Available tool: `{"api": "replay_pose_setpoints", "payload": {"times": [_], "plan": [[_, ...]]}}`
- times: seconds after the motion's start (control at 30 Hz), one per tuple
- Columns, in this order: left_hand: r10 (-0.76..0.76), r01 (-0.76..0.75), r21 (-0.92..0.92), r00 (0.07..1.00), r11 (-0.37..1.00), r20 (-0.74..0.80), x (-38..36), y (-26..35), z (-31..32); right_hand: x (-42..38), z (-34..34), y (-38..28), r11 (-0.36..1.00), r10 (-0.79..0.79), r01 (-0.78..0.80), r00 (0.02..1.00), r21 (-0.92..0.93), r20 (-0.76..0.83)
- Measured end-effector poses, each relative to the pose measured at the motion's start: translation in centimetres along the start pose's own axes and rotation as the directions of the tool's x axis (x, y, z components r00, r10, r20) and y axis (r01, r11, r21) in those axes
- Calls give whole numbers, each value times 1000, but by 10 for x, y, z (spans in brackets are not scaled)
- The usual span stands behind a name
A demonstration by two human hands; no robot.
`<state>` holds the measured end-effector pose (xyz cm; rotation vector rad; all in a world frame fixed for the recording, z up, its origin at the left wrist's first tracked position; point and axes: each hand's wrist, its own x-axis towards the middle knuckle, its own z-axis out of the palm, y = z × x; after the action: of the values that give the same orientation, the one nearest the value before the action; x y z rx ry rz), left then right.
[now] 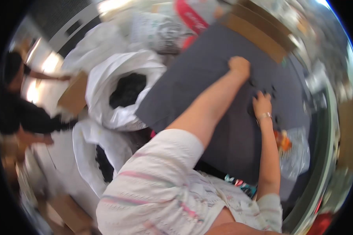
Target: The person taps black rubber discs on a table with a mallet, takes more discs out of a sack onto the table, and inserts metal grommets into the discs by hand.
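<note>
Over the dark grey table (pixel 219 78), my left hand (pixel 239 66) is closed, its fingers curled down; what they hold, if anything, is hidden. Closer to me, my right hand (pixel 262 105), with a band on the wrist, rests on the surface with its fingers apart. Several small black pieces lie around it, among them one black piece (pixel 277 118) beyond the wrist and another (pixel 273 94) just past the fingertips. Blur keeps me from telling their kind. A clear plastic bag (pixel 296 154) with something orange beside it lies right of my right forearm.
A cardboard box (pixel 259 33) sits at the table's far edge. To the left stands an open white sack (pixel 102 90) with black contents, and a second white sack (pixel 84 147) below it. A person in dark clothes (pixel 23 105) is at the far left near a piece of cardboard (pixel 73 93).
</note>
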<state>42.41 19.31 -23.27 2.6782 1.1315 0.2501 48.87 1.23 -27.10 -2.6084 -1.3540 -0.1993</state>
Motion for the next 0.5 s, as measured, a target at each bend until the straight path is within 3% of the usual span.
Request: {"api": "replay_pose_setpoints", "payload": {"times": [0.07,0.13,0.5], "plan": [[-108,100,-124,992,987,-58,16,5,20,-2,-2,-3,997,-17,18,1000,-76,13],[-105,100,-180,994,979,-18,15,12,20,-7,-8,-4,991,2,3,999,-131,39],[-104,117,-105,987,988,122,40,19,20,-5,-3,-3,987,-78,85,995,-133,57]]}}
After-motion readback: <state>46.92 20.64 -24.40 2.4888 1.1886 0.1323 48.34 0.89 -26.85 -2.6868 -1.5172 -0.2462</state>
